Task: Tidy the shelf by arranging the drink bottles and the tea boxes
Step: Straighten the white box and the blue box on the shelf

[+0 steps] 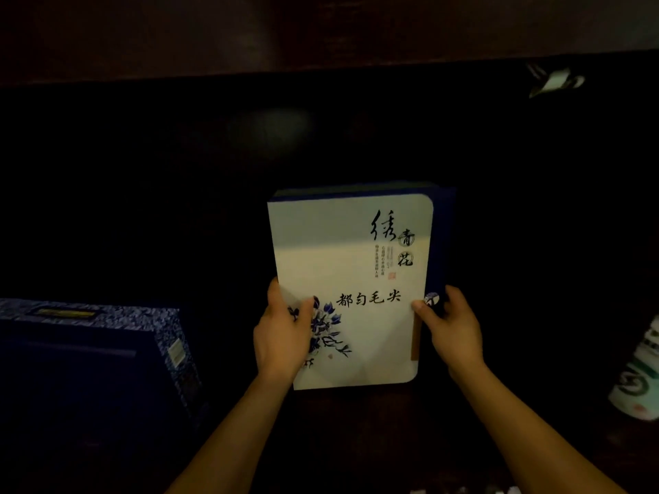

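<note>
White tea box (pixel 351 279): gripped by left hand (pixel 281 336) and right hand (pixel 447 326), unplaced on shelf (pixel 356 422); blue box (pixel 89 351) and bottle (pixel 638 379) awaited arranging.

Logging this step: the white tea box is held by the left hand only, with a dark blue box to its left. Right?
Not only the left: the head view shows the left hand and the right hand both gripping the white tea box, one on each side. The dark blue box is to its left.

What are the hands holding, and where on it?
The white tea box: the left hand grips its left edge, the right hand its right edge, both toward the lower end.
</note>
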